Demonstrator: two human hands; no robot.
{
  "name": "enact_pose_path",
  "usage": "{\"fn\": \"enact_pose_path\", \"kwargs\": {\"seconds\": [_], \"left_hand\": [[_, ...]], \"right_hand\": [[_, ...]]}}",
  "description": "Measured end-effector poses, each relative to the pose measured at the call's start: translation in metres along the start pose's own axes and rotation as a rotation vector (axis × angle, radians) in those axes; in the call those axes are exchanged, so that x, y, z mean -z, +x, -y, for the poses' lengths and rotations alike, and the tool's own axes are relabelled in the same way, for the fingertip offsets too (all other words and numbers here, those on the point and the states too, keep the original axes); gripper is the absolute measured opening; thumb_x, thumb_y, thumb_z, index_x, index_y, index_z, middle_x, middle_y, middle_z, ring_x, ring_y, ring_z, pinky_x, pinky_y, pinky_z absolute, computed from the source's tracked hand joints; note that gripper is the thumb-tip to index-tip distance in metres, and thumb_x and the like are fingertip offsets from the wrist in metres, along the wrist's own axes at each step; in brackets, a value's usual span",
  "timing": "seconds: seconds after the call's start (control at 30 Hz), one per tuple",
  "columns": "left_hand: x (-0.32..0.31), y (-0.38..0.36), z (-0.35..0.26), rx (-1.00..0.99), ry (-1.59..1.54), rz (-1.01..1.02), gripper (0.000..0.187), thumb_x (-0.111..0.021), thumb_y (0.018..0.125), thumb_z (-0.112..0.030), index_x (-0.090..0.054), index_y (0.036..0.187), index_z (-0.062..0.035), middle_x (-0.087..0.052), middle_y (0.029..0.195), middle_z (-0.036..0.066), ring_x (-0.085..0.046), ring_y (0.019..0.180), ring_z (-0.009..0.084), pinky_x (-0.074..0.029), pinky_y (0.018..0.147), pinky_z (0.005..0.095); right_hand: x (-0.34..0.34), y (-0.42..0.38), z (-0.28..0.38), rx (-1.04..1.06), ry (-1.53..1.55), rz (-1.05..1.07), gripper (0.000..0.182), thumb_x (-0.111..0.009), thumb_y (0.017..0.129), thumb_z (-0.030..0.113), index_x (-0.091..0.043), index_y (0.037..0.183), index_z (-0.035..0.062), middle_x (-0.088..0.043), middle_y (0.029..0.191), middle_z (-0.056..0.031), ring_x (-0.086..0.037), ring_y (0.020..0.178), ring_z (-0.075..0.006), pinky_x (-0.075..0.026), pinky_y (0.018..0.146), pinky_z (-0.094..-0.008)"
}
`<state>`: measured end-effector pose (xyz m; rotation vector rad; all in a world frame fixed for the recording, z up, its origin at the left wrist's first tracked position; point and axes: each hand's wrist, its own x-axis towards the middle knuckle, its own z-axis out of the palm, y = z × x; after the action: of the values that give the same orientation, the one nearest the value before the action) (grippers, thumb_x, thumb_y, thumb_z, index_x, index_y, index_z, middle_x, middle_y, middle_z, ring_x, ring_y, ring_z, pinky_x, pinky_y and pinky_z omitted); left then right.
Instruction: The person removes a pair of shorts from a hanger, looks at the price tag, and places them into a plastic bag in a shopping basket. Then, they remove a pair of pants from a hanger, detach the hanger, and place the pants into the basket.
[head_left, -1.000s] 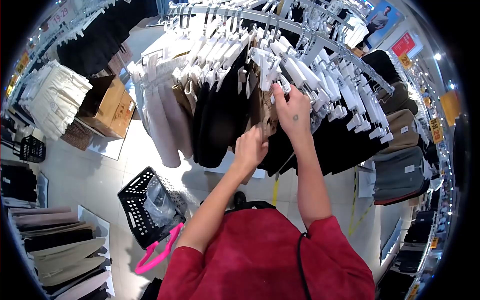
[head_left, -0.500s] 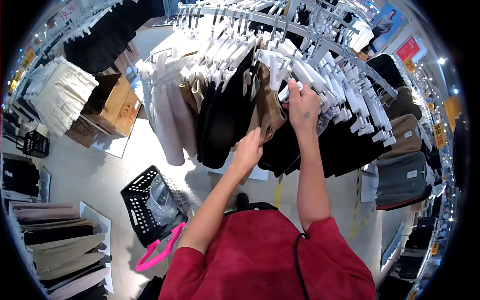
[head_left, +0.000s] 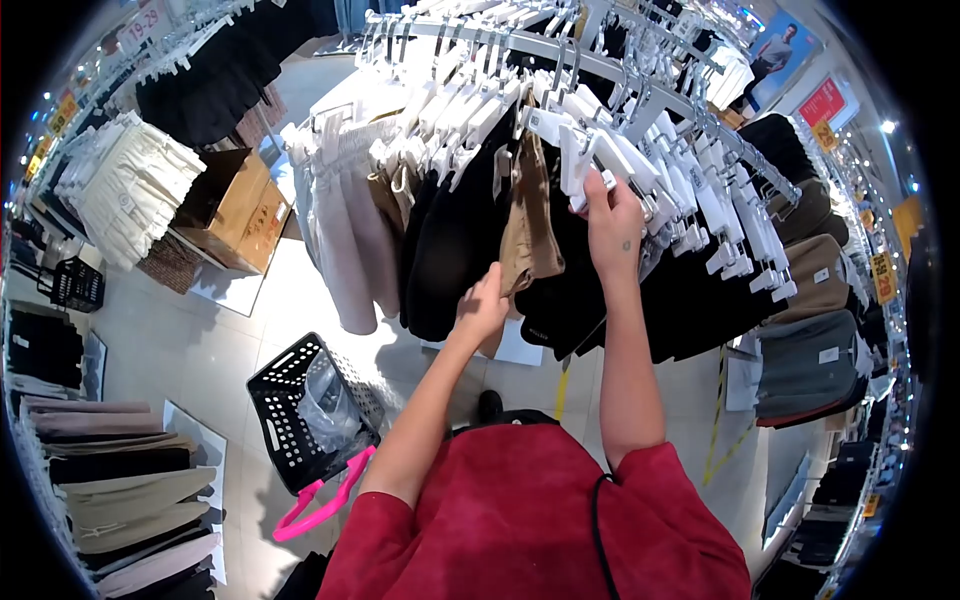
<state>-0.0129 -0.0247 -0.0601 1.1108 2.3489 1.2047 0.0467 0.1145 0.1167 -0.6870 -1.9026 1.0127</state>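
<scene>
Brown shorts (head_left: 532, 225) hang on the rack between black garments. My left hand (head_left: 482, 305) is closed on their lower edge. My right hand (head_left: 612, 225) pinches a white hanger clip (head_left: 592, 182) to the right of the shorts, at the front of the row of white hangers. To the left hang black pants (head_left: 450, 255) and grey pants (head_left: 345, 240). More black garments (head_left: 680, 305) hang behind and to the right of my right forearm.
A black basket (head_left: 283, 405) with a pink handle and clear plastic inside stands on the floor at lower left. Farther left are a cardboard box (head_left: 240, 215) and white garments (head_left: 130, 190). Grey tops (head_left: 805, 365) hang at right. The metal rail (head_left: 520, 42) curves above.
The brown shorts now hang straighter and more spread out. My left hand has moved slightly left and down; my right hand has shifted slightly right and down.
</scene>
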Motion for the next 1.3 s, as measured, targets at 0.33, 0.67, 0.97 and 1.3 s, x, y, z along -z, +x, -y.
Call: {"fn": "enact_pose_path", "kwargs": {"seconds": [0.33, 0.67, 0.97, 1.3], "left_hand": [[0.038, -0.005, -0.039, -0.127, 0.061, 0.01, 0.027, -0.055, 0.074, -0.007, -0.042, 0.099, -0.005, -0.059, 0.094, 0.017, -0.058, 0.088, 0.0407, -0.048, 0.072, 0.0486], [0.031, -0.038, -0.024, -0.297, 0.225, 0.101, 0.033, -0.06, 0.076, -0.011, -0.05, 0.107, -0.0087, -0.06, 0.088, 0.012, -0.062, 0.08, 0.0327, -0.05, 0.064, 0.0434], [0.053, -0.073, -0.044, -0.258, 0.225, 0.092, 0.035, -0.062, 0.07, -0.009, -0.049, 0.102, -0.0075, -0.059, 0.081, 0.013, -0.06, 0.078, 0.0336, -0.048, 0.065, 0.0431], [0.063, -0.104, -0.025, -0.173, 0.042, -0.097, 0.037, -0.059, 0.069, -0.006, -0.05, 0.104, -0.0074, -0.058, 0.085, 0.013, -0.058, 0.082, 0.0343, -0.047, 0.069, 0.0436]], "right_hand": [[-0.043, 0.008, -0.074, -0.149, 0.49, 0.117, 0.033, -0.052, 0.094, 0.016, -0.052, 0.123, 0.0004, -0.059, 0.11, -0.0082, -0.058, 0.098, -0.0168, -0.052, 0.082, -0.0315], [-0.079, 0.082, -0.094, 0.228, -0.013, 0.029, 0.031, -0.046, 0.09, 0.018, -0.06, 0.107, -0.0041, -0.065, 0.095, -0.0242, -0.063, 0.089, -0.0395, -0.049, 0.078, -0.0406], [-0.116, 0.1, -0.096, 0.205, -0.318, -0.337, 0.049, -0.062, 0.078, 0.018, -0.05, 0.118, -0.0068, -0.061, 0.097, -0.0229, -0.062, 0.086, -0.0311, -0.049, 0.077, -0.0375], [-0.1, 0.105, -0.095, -0.021, -0.185, 0.049, 0.03, -0.06, 0.079, 0.017, -0.055, 0.102, -0.0023, -0.064, 0.09, -0.0256, -0.062, 0.088, -0.0407, -0.049, 0.077, -0.0444]]}}
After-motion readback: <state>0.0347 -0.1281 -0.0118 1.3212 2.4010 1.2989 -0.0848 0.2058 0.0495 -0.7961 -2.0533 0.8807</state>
